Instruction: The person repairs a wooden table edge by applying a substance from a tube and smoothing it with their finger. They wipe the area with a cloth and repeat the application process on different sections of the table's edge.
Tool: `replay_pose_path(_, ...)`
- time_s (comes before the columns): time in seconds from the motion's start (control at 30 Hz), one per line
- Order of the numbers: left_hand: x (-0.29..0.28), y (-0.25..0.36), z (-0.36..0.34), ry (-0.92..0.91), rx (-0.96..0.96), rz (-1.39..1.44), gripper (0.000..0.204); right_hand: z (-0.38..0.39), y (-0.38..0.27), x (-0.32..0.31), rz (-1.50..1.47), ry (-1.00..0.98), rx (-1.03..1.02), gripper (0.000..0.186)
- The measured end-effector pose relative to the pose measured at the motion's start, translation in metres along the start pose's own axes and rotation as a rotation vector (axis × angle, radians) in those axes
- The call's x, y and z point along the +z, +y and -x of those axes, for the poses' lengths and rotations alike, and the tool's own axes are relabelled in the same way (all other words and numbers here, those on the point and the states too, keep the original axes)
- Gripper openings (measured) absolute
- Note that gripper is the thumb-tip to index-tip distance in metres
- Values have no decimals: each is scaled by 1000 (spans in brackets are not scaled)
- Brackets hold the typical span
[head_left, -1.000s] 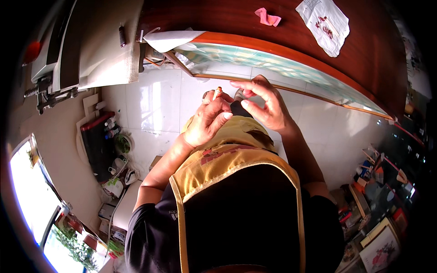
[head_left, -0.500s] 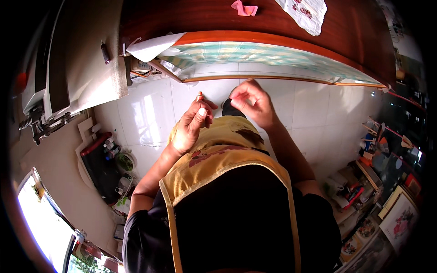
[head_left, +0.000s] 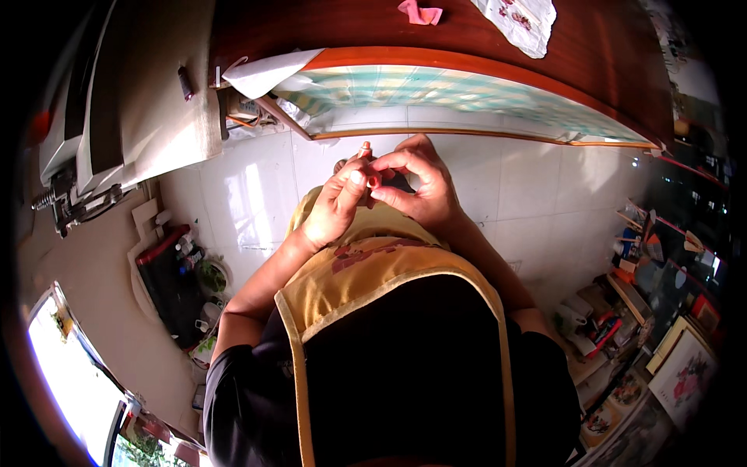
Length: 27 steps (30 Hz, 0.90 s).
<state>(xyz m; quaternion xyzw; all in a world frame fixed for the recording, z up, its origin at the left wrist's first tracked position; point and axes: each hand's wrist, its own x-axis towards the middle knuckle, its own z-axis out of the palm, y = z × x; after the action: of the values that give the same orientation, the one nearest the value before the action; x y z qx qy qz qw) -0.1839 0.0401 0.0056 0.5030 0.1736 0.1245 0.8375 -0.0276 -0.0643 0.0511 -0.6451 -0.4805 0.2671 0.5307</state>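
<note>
My left hand (head_left: 336,208) is closed around a small tube (head_left: 366,148), whose pale end and orange-red tip stick up past the fingers. Most of the tube is hidden in the grip; it looks like a paint tube. My right hand (head_left: 426,185) meets the left hand in front of my apron, thumb and fingers curled in a pinch. Between the two hands shows a small red spot (head_left: 373,181); whether it is a cap or paint on a finger I cannot tell. A yellow apron (head_left: 389,261) covers my front.
Ahead stands a dark red wooden table (head_left: 327,27) with a checked cloth (head_left: 436,92) along its front. On it lie a pink crumpled cloth (head_left: 420,12) and a stained white paper (head_left: 520,23). A dark tube (head_left: 185,82) rests on the pale surface at left. Shelved clutter (head_left: 591,327) stands at right.
My right hand has moved left and its fingers now reach the left hand. The left hand has shifted right and slightly up, carrying the tube.
</note>
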Motion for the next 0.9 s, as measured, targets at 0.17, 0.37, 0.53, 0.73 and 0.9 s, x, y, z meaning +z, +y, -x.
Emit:
replay_pose_path(0.17,0,4,0,-41,-101,-33,59,-2,-2,6,37,48,-44,26)
replay_pose_path(0.37,6,1,-1,-48,149,94,20,3,12,-9,-534,-9,168,23)
replay_pose_path(0.53,8,14,5,-3,43,140,30,-7,13,-37,-267,-79,323,18)
replay_pose_path(0.73,8,11,8,-40,-41,111,19,-18,3,-43,-16,-268,189,28)
replay_pose_path(0.9,5,15,13,7,-90,-51,22,-24,-8,-41,4,-352,156,33)
